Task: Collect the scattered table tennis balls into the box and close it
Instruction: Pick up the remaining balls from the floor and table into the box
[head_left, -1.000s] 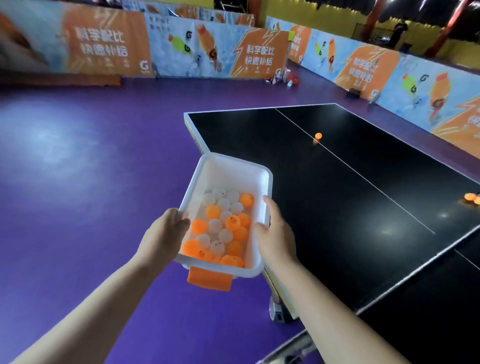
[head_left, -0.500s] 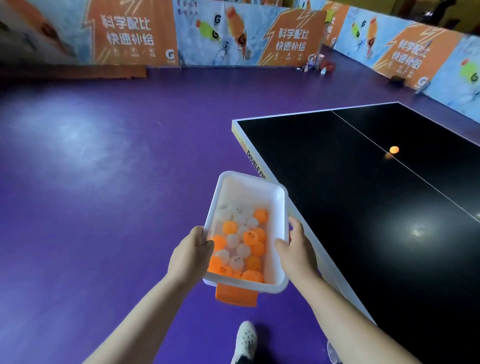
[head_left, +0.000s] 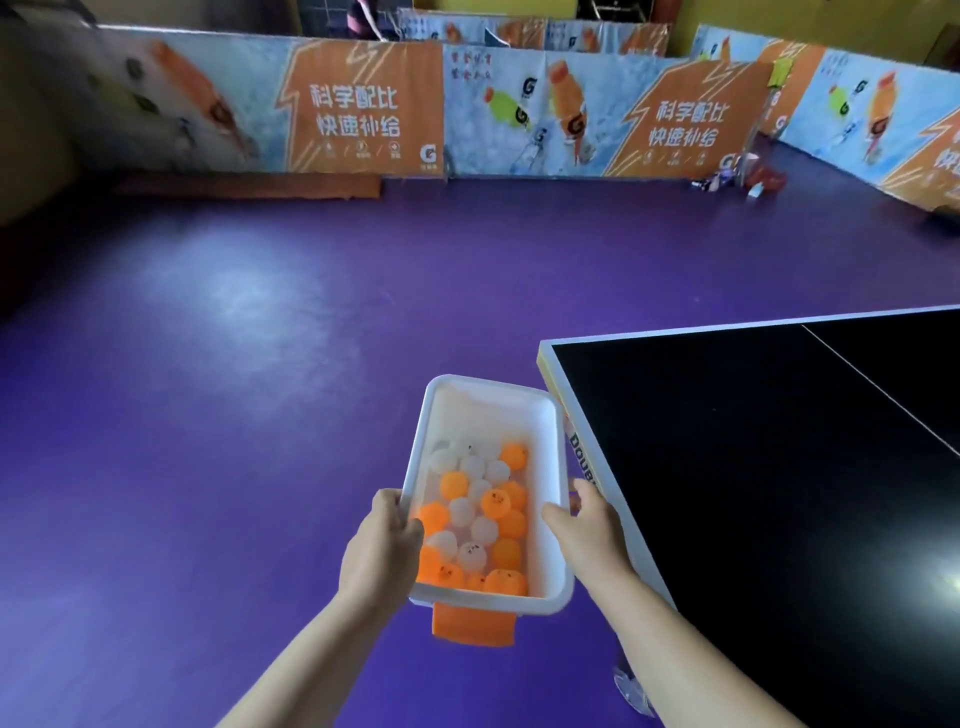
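I hold a white plastic box (head_left: 493, 402) in front of me over the purple floor, just left of the table's corner. My left hand (head_left: 379, 551) grips its left rim and my right hand (head_left: 589, 525) grips its right rim. Several orange and white table tennis balls (head_left: 480, 519) fill the near half of the box. An orange latch (head_left: 472, 623) hangs from the near end. The box has no lid on it, and no lid is in view.
The black table tennis table (head_left: 779, 467) fills the lower right, its corner beside the box. Purple floor (head_left: 234, 389) spreads left and ahead. Orange and blue barrier boards (head_left: 363, 114) line the far side, with small items (head_left: 748, 182) on the floor near them.
My view has swung left and away from the table. The orange ball on the table has left the frame. Both hands keep the same grip on the box.
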